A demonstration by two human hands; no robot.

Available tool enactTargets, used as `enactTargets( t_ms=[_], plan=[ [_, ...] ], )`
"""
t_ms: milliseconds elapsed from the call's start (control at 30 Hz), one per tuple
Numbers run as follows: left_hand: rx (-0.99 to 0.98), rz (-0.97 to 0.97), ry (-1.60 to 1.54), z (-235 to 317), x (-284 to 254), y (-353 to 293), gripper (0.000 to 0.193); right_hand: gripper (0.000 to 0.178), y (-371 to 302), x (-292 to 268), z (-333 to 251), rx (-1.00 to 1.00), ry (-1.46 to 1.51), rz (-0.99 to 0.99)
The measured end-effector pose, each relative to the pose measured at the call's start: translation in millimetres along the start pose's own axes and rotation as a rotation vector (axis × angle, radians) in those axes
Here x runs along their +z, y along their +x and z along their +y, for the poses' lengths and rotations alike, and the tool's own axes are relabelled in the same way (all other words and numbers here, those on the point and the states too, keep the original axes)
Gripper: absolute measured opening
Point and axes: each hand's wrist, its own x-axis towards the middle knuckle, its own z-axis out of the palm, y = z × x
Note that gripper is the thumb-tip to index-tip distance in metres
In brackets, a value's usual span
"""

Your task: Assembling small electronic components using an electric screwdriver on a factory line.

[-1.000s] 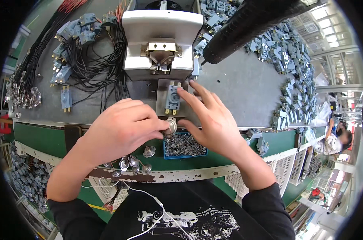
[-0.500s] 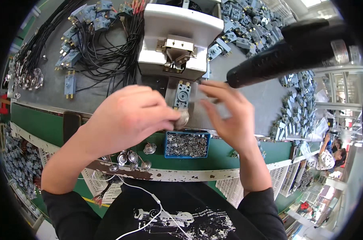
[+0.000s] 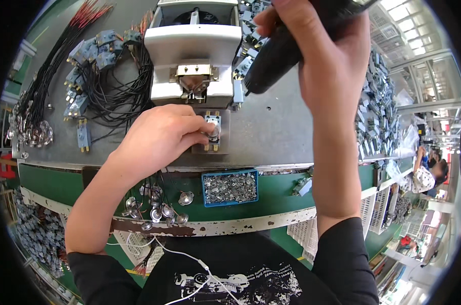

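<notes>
A small grey-blue block with brass terminals (image 3: 212, 119) sits in a metal fixture (image 3: 223, 116) in front of the white machine. My left hand (image 3: 157, 131) is closed at its fingertips on a round silvery metal part (image 3: 213, 133), held against the top of the block. Up at the right, my right hand (image 3: 328, 61) wraps round a black powered screwdriver (image 3: 273, 63). The tool's tip points down and left, apart from the block.
The white machine (image 3: 195, 43) stands beyond the fixture. A blue tray (image 3: 231, 204) holds small metal pieces; round metal parts (image 3: 157, 213) lie beside it. Blocks with black wires (image 3: 80, 104) are at left, a heap of blocks (image 3: 375, 117) at right. A person (image 3: 426, 178) is far right.
My right hand has risen and taken hold of the black screwdriver, its tip now further left. My left hand has brought the round metal part onto the block. The whole view has shifted somewhat.
</notes>
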Motion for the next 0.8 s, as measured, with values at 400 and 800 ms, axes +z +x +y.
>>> enactTargets(
  t_ms=[400, 800],
  plan=[
    [0.020, 0.078, 0.023, 4, 2, -6, 0.015, 0.046, -4, 61, 5, -0.229, 0.182, -0.070],
    [0.019, 0.036, 0.081, 4, 4, -5, 0.014, 0.056, -14, 86, 8, -0.061, 0.381, -0.112]
  ],
)
